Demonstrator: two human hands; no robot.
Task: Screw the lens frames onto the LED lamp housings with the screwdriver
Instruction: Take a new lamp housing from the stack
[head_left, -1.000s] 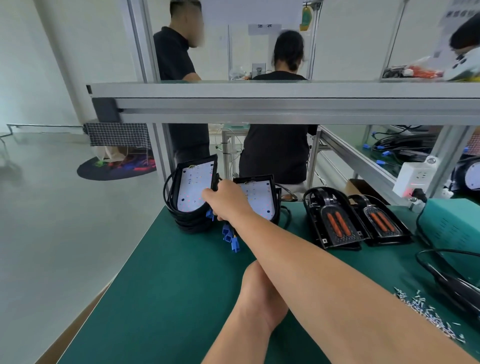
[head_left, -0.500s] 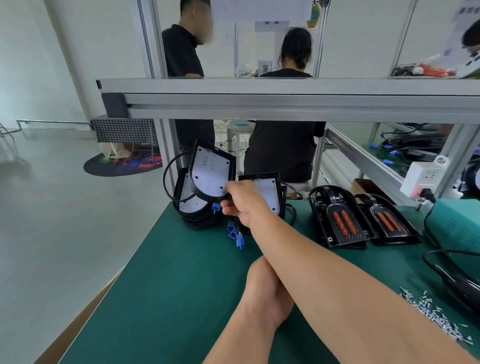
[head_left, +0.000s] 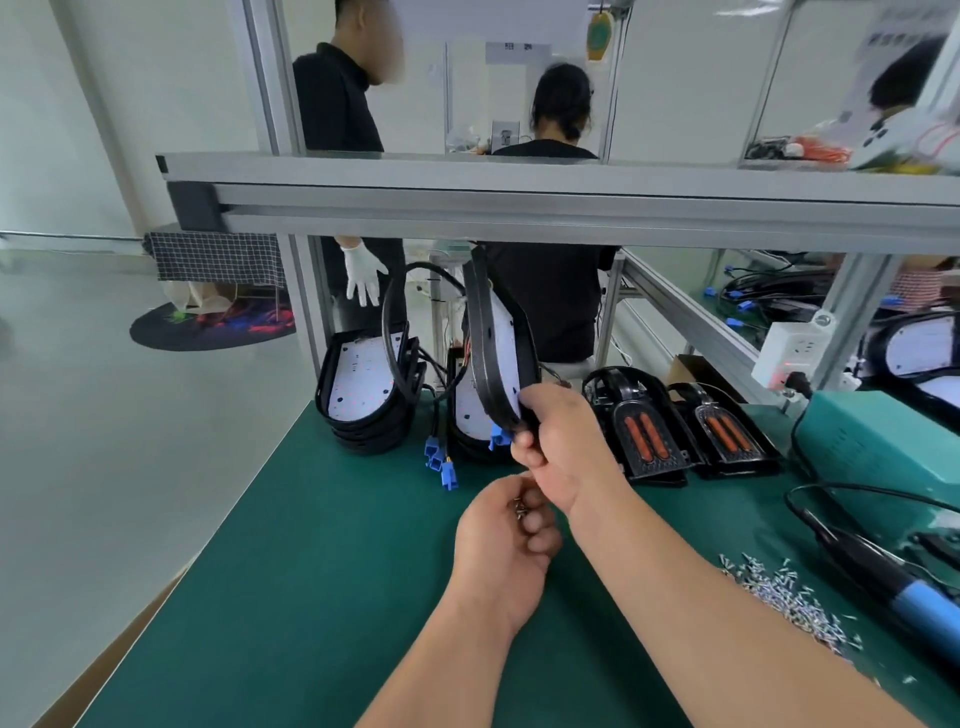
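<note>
Right hand (head_left: 558, 447) grips housing (head_left: 491, 364); left (head_left: 506, 551) seemingly cups screws (head_left: 519, 503).

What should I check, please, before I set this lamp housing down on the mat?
1. Grip: the right hand holds the lamp housing by its lower edge: ok.
2. The left hand holds a few screws: ok.
3. Bare mat in front: ok.
4. The cable free of the stack behind: cannot tell.
5. The screwdriver in hand: not ok; it lies at right.
6. The lens frames close by: ok.
</note>
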